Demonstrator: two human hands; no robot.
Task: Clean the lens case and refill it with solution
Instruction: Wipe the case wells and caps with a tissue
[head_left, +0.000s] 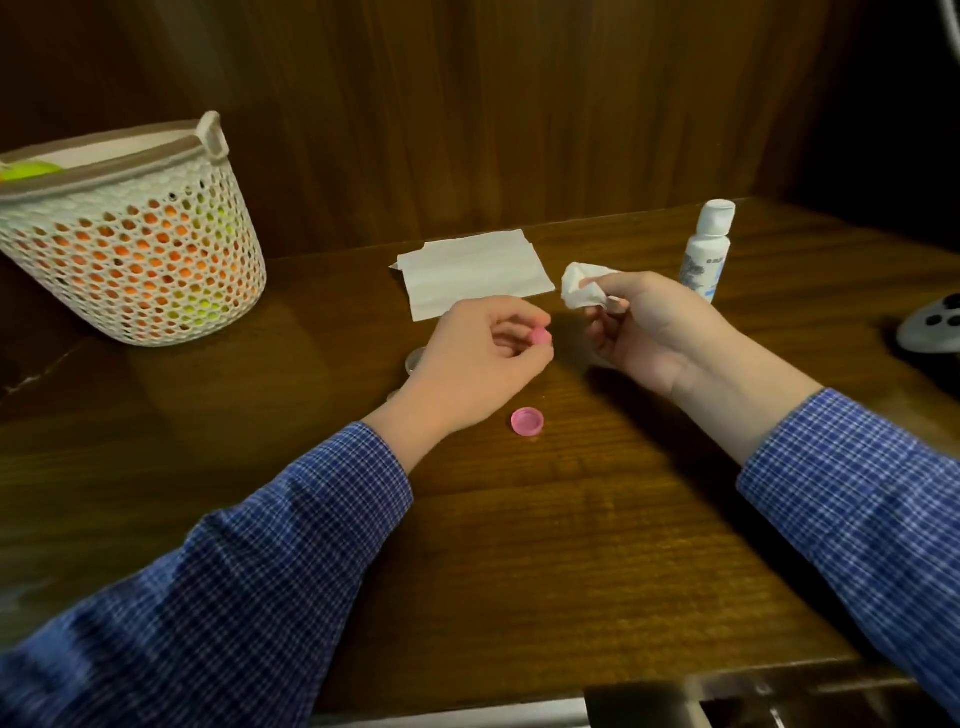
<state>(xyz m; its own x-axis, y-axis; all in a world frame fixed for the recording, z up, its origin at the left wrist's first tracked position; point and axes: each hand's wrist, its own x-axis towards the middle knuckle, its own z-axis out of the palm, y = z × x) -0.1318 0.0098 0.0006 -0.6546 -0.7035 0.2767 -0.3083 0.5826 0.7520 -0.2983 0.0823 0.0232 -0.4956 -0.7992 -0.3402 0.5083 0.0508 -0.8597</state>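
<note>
My left hand (480, 364) pinches a small pink lens case cap (697, 336) between thumb and fingers above the table. A second pink cap (528, 421) lies open side up on the wood just below that hand. Part of the clear lens case (414, 360) peeks out behind my left hand, mostly hidden. My right hand (652, 330) grips a crumpled white tissue (584, 285), raised a little over the table. The white solution bottle (707, 248) stands upright behind my right hand with its lid on.
A flat folded white tissue (475, 270) lies at the back middle. A white mesh basket (130, 234) with orange and green contents stands at the left. A grey device (932, 322) sits at the right edge. A wooden wall rises behind the table (571, 545).
</note>
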